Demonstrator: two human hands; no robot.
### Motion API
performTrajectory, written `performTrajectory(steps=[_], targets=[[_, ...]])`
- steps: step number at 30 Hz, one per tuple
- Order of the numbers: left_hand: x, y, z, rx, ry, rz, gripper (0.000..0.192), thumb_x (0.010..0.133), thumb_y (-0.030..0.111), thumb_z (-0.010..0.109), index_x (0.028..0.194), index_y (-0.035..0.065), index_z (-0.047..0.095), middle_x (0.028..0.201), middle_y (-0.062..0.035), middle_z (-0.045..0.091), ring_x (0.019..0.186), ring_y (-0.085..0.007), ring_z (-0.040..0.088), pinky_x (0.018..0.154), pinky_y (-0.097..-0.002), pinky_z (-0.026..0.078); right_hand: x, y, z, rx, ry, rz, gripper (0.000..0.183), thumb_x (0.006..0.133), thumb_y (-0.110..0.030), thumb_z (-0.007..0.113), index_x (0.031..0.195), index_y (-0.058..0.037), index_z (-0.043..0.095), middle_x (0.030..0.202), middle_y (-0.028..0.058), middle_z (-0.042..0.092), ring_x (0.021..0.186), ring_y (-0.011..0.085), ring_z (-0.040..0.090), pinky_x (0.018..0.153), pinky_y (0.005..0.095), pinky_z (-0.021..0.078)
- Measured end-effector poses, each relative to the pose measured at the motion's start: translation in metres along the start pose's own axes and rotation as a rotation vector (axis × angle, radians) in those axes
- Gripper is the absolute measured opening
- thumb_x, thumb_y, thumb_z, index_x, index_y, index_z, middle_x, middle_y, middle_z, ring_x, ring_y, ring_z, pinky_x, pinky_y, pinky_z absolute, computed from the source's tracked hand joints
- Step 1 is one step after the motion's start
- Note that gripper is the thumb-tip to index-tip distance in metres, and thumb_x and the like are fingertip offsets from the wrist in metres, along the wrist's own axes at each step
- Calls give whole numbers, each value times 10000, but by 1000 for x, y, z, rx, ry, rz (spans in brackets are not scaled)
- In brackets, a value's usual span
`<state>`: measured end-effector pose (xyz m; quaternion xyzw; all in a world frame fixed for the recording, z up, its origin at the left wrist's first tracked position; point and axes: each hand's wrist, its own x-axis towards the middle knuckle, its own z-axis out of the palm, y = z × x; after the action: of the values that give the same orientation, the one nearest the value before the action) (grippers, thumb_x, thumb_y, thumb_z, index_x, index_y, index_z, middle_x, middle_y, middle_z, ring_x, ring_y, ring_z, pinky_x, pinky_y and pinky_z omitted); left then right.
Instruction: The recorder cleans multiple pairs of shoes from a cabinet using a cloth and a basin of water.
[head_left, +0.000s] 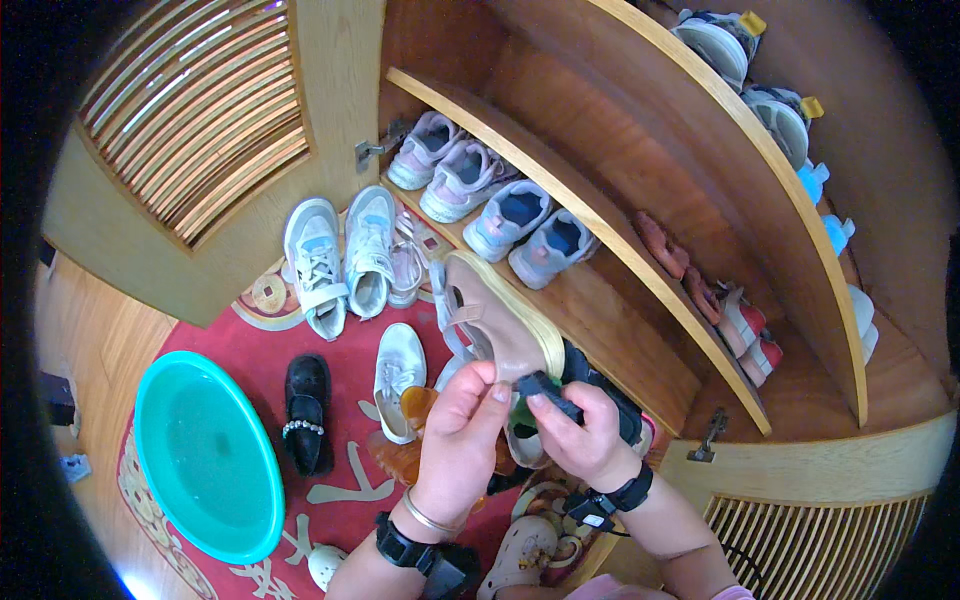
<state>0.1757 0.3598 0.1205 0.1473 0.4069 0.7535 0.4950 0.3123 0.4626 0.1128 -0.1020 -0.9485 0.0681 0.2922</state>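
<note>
My left hand (469, 424) pinches the heel end of a beige strap shoe (499, 322) with a pale yellow sole, holding it up over the mat. In my right hand (585, 431) is a dark sponge or brush (551, 394), close to the shoe's heel; which of the two it is cannot be told. Something green shows below it. Under my hands lie a white canvas shoe (401, 382) and orange-brown footwear, partly hidden. To the left, a black strap shoe (307, 416) with a beaded band rests on the red mat (345, 442).
A turquoise basin (274, 487) holding water stands at left. White sneakers (315, 259) stand by the louvered door (330, 90). Several sneakers line the cabinet's bottom, with more shoes on its shelves (600, 225). A beige clog (525, 555) lies near my arms.
</note>
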Motion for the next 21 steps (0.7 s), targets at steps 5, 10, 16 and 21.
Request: performTrajectory(steps=[5,10,16,21], targets=[[7,1,-3,-73,91,30,146,987,59,505,1104,15,581,1055,-36,605,988,-109,527,892,-248,419,2,0,5,53,19,12,455,700,-27,706,1141,-136,685,736,76,493,584,253,526,477,338,434],[1,0,2,693,209,289,220,869,71,663,1072,-5,627,1062,-135,617,1132,-248,493,956,-341,376,23,-9,-7,48,155,17,522,708,10,696,1215,-100,644,766,100,515,579,264,524,483,349,437],[3,6,6,291,0,59,368,994,99,504,1332,-46,490,1277,-140,576,1183,-234,547,1037,-368,396,33,-8,-12,-157,159,152,565,726,2,735,1273,-55,605,949,133,531,767,271,585,627,337,509],[10,3,4,-224,-119,51,457,1002,142,454,1418,-36,387,1449,-168,428,1329,-255,438,1125,-367,313,29,-10,-3,-118,135,147,494,755,9,698,1241,-28,621,964,128,560,764,273,603,633,339,523]])
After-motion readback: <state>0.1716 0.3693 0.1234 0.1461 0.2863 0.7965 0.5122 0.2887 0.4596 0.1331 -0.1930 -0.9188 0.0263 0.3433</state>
